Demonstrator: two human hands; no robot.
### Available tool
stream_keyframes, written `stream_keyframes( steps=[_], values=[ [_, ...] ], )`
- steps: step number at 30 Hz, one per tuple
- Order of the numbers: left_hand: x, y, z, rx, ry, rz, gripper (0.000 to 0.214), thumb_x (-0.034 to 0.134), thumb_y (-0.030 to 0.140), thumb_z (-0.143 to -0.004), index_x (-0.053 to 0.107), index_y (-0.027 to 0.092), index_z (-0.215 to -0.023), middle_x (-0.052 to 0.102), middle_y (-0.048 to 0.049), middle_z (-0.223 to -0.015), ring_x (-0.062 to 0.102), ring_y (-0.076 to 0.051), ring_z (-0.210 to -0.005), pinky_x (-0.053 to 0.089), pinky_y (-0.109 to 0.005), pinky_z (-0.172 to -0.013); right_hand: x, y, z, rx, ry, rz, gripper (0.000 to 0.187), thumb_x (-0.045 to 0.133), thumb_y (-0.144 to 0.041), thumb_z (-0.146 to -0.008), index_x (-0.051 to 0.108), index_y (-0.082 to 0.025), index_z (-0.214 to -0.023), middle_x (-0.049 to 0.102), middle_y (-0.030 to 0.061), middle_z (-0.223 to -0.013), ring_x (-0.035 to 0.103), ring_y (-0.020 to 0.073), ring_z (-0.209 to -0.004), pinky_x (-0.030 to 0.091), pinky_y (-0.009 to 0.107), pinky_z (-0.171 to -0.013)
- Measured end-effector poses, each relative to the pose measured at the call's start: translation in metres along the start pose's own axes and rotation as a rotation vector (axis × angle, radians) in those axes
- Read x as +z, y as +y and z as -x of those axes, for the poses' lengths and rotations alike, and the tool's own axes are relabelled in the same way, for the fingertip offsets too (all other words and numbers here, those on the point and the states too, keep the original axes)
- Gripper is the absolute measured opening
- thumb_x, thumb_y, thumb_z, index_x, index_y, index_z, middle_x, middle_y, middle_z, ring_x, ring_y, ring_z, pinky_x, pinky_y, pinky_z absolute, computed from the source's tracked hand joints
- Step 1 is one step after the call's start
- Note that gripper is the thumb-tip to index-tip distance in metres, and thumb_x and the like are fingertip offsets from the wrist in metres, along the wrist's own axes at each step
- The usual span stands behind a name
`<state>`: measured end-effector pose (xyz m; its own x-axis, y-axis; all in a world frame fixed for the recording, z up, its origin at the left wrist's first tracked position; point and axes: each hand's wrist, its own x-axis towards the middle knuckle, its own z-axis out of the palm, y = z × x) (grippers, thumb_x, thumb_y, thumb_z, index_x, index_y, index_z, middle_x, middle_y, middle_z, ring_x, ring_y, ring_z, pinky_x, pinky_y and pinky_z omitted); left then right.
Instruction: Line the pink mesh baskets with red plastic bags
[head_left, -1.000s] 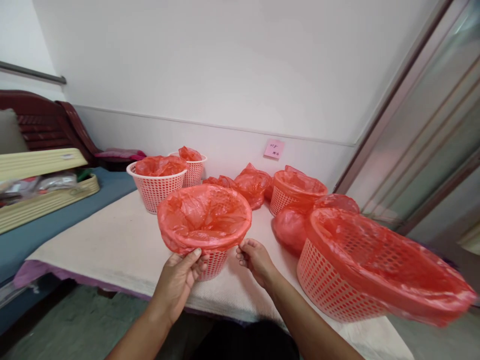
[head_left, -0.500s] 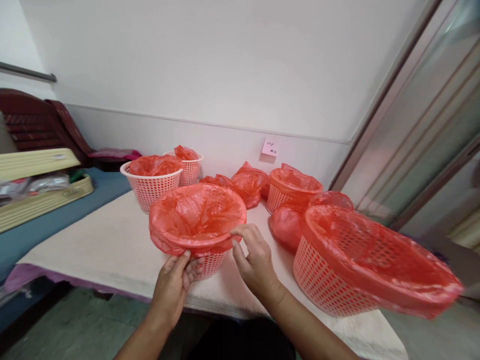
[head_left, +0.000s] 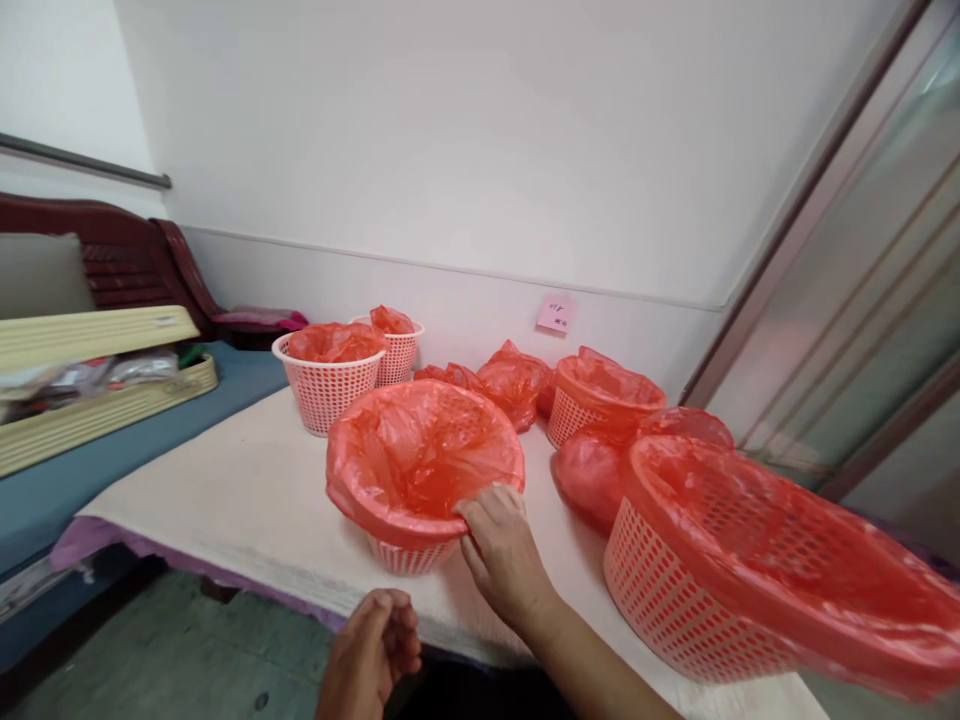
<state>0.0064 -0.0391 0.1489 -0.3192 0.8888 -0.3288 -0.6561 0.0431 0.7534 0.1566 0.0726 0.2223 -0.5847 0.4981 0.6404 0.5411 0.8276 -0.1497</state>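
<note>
A small perforated plastic basket (head_left: 412,556) stands on the cloth-covered table in front of me. A thin red plastic bag (head_left: 427,450) lines it, and the bag's edge is folded down over the rim all around. My right hand (head_left: 499,535) grips the bag at the near right of the rim, fingers over the edge and thumb outside. Lower down, away from the basket, my left hand (head_left: 375,645) is empty, its fingers loosely curled with a gap to the thumb. Inside the basket only the slack, crumpled bag shows.
A large bag-lined basket (head_left: 690,600) stands at the right, a smaller lined basket (head_left: 570,410) behind it. White baskets (head_left: 330,390) with red bags inside stand back left. Crumpled red bags (head_left: 514,380) lie near the wall. An open yellowish case (head_left: 112,420) sits on the blue bed.
My left hand has let go of the basket's near side and dropped toward me. My right hand has closed over the rim. The camera view has shifted slightly left.
</note>
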Motion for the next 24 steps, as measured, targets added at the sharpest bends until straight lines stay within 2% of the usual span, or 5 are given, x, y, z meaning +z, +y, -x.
stream_keyframes(
  steps=[5, 10, 18, 21, 24],
  values=[
    [-0.01, 0.047, 0.013, 0.254, 0.029, -0.081, 0.035, 0.077, 0.05, -0.072, 0.065, 0.018, -0.082, 0.063, 0.0012, -0.071, 0.057, -0.012, -0.063, 0.05, -0.024, -0.058, -0.002, -0.014, 0.022, 0.014, 0.069, -0.042, 0.018, 0.045, -0.008, -0.088, 0.059, -0.018, -0.093, 0.055, 0.0053, -0.083, 0.045, 0.0223, -0.082, 0.037, 0.04, -0.079],
    [-0.016, 0.077, 0.013, 0.375, 0.022, -0.227, 0.032, 0.072, 0.049, -0.078, 0.063, 0.019, -0.084, 0.061, 0.0015, -0.072, 0.054, -0.012, -0.063, 0.049, -0.023, -0.058, -0.002, -0.027, 0.044, -0.022, 0.068, -0.081, 0.02, 0.045, -0.003, -0.084, 0.056, -0.019, -0.088, 0.056, 0.0047, -0.082, 0.045, 0.0213, -0.08, 0.036, 0.04, -0.081],
    [-0.012, 0.091, 0.01, 0.345, -0.001, -0.259, 0.035, 0.072, 0.052, -0.077, 0.06, 0.019, -0.078, 0.058, 0.0026, -0.073, 0.052, -0.01, -0.061, 0.048, -0.021, -0.055, -0.005, -0.029, 0.053, -0.043, 0.051, -0.115, 0.02, 0.044, -0.002, -0.085, 0.053, -0.019, -0.09, 0.058, 0.004, -0.084, 0.045, 0.0205, -0.08, 0.035, 0.041, -0.083],
    [-0.009, 0.088, 0.009, 0.338, -0.007, -0.266, 0.038, 0.074, 0.054, -0.075, 0.058, 0.019, -0.075, 0.058, 0.0028, -0.066, 0.052, -0.011, -0.06, 0.048, -0.021, -0.055, -0.005, -0.029, 0.053, -0.056, 0.05, -0.112, 0.02, 0.044, -0.001, -0.086, 0.053, -0.019, -0.091, 0.059, 0.004, -0.084, 0.046, 0.0203, -0.079, 0.035, 0.041, -0.081],
    [-0.007, 0.082, 0.007, 0.275, -0.064, -0.307, 0.04, 0.076, 0.053, -0.072, 0.06, 0.017, -0.073, 0.058, 0.0019, -0.058, 0.051, -0.011, -0.054, 0.048, -0.022, -0.054, -0.003, -0.027, 0.054, -0.066, 0.039, -0.117, 0.021, 0.044, -0.001, -0.086, 0.053, -0.019, -0.092, 0.06, 0.0039, -0.084, 0.046, 0.0203, -0.079, 0.037, 0.041, -0.081]
  ],
)
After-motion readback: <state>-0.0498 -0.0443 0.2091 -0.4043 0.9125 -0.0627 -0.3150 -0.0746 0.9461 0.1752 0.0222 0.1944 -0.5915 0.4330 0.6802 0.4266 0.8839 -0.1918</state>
